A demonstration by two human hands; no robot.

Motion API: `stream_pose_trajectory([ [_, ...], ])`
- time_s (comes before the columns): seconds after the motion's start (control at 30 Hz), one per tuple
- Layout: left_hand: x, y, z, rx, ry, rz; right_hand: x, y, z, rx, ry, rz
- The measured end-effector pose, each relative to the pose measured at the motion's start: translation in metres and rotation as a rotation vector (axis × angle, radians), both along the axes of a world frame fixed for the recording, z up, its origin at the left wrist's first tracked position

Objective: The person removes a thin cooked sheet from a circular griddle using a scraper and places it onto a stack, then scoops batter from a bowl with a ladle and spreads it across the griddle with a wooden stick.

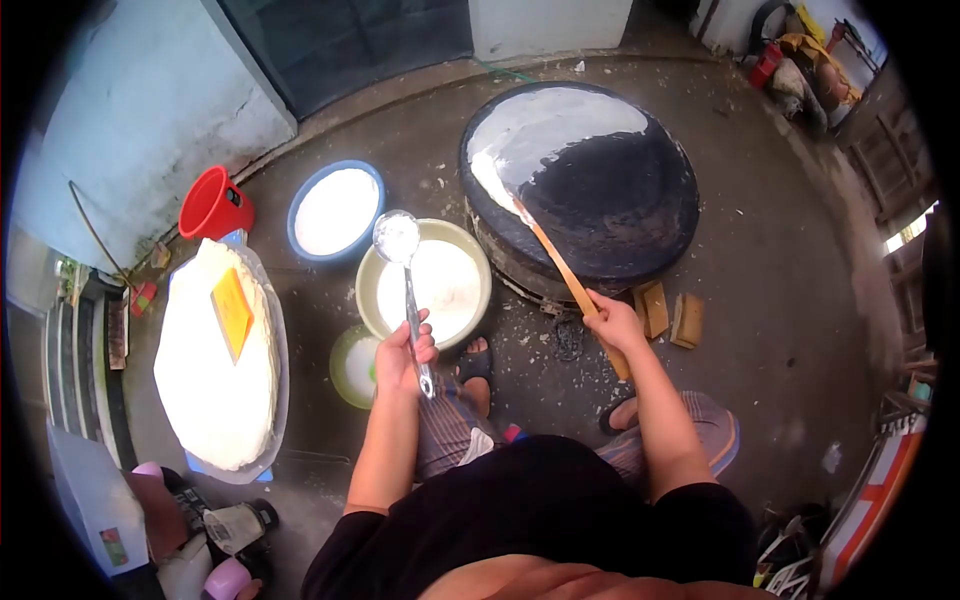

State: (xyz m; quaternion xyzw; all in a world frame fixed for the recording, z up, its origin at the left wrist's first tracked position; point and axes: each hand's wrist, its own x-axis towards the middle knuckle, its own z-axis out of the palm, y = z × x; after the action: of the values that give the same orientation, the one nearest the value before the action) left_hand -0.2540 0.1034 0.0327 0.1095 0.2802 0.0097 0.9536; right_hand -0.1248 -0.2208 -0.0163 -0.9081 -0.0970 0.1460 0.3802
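My left hand (406, 355) grips the handle of a metal ladle (398, 238), whose white-coated bowl is over the edge of a pale green basin (481, 262) of white batter. In my right hand (612, 325) is a long wooden spatula (565, 268). Its far tip touches white batter (545, 118) spread over the left and back of a round black griddle (630, 200); the front and right of the griddle show dark. On the left, a yellow-orange scraper (232, 310) lies on a large pile of pale thin sheets (215, 390).
Beyond the basin stand a blue-rimmed basin (383, 205) of white stuff and a red bucket (215, 203). A small green bowl (340, 365) sits nearer me. Brown blocks (687, 320) lie right of my right hand. Cups and containers (235, 528) crowd the lower left.
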Motion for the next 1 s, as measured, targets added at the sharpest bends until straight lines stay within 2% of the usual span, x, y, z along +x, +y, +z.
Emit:
stream_pose_trajectory([
  [0.03, -0.002, 0.002, 0.000, -0.013, 0.002, -0.004, -0.005, 0.006, -0.004, -0.004, 0.000, 0.003],
  [0.1, -0.004, 0.006, 0.003, -0.025, 0.005, -0.003, -0.011, 0.026, -0.014, -0.141, -0.376, -0.081],
  [0.13, -0.006, 0.005, 0.008, -0.003, 0.023, -0.008, -0.010, 0.045, -0.009, -0.204, -0.320, -0.093],
  [0.23, -0.007, 0.008, 0.006, 0.024, 0.024, -0.025, 0.010, 0.115, -0.004, -0.126, -0.403, -0.074],
  [0.33, -0.008, 0.008, 0.009, 0.013, 0.039, -0.035, 0.046, 0.191, -0.012, -0.375, -0.293, 0.119],
  [0.43, -0.010, 0.008, 0.010, -0.004, 0.030, -0.022, 0.065, 0.241, -0.021, -0.433, -0.212, 0.145],
  [0.57, -0.012, 0.011, 0.006, -0.013, 0.016, -0.024, 0.044, 0.225, -0.029, -0.346, -0.206, 0.007],
  [0.67, -0.015, 0.016, 0.000, -0.011, -0.030, -0.018, 0.003, 0.206, -0.010, -0.290, -0.231, -0.040],
  [0.73, -0.014, 0.019, -0.006, -0.004, -0.042, -0.015, -0.009, 0.213, -0.004, -0.274, -0.069, -0.026],
  [0.77, -0.015, 0.021, -0.008, 0.014, -0.056, -0.010, -0.003, 0.221, -0.022, -0.275, -0.064, -0.031],
  [0.83, -0.016, 0.020, -0.006, 0.019, -0.065, -0.018, 0.033, 0.243, -0.066, -0.408, -0.409, -0.019],
  [0.87, -0.016, 0.018, -0.003, 0.005, -0.049, -0.009, 0.038, 0.242, -0.047, -0.379, -0.263, -0.047],
  [0.97, -0.019, 0.018, -0.003, -0.037, -0.035, -0.013, 0.016, 0.216, -0.028, -0.256, -0.202, -0.187],
  [1.0, -0.019, 0.020, -0.006, -0.024, -0.069, -0.021, 0.000, 0.205, -0.008, -0.238, -0.064, -0.170],
])
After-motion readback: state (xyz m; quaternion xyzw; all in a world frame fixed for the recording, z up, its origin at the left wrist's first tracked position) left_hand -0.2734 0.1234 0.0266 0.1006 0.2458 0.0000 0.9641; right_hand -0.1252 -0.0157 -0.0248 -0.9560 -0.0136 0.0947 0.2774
